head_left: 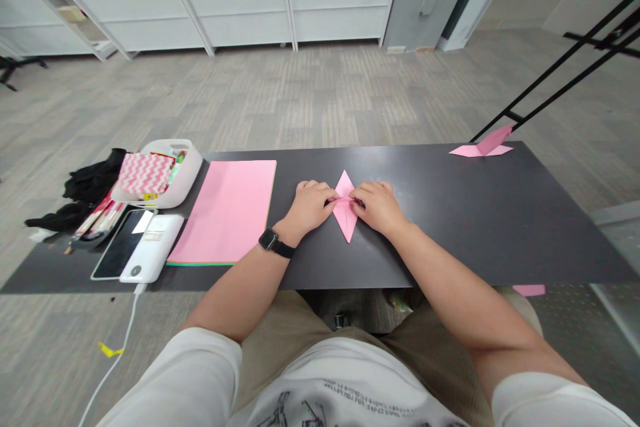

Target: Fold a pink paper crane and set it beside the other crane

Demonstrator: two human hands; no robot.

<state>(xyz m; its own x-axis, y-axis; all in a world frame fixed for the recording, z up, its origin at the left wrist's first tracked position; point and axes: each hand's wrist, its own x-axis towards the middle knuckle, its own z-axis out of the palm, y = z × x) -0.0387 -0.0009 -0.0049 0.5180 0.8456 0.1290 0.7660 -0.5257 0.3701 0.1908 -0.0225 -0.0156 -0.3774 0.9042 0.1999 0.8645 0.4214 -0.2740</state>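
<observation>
A pink folded paper (346, 217), shaped like a narrow diamond with a centre crease, lies on the dark table in front of me. My left hand (314, 205) pinches its left side near the middle, fingers curled. From the other side my right hand (379, 207) grips the right edge at about the same height, thumb and forefinger together. The fingertips cover part of the paper's middle. Left of my hands lies a stack of pink paper sheets (230, 207), with green edges showing beneath.
At the table's far right corner sits a folded pink paper figure (484, 145). On the left are a white basket (187, 177) with packets, a black cloth (95, 177), a phone (120, 247) and a white power bank (153, 250) with a cable (123, 347) hanging off the edge.
</observation>
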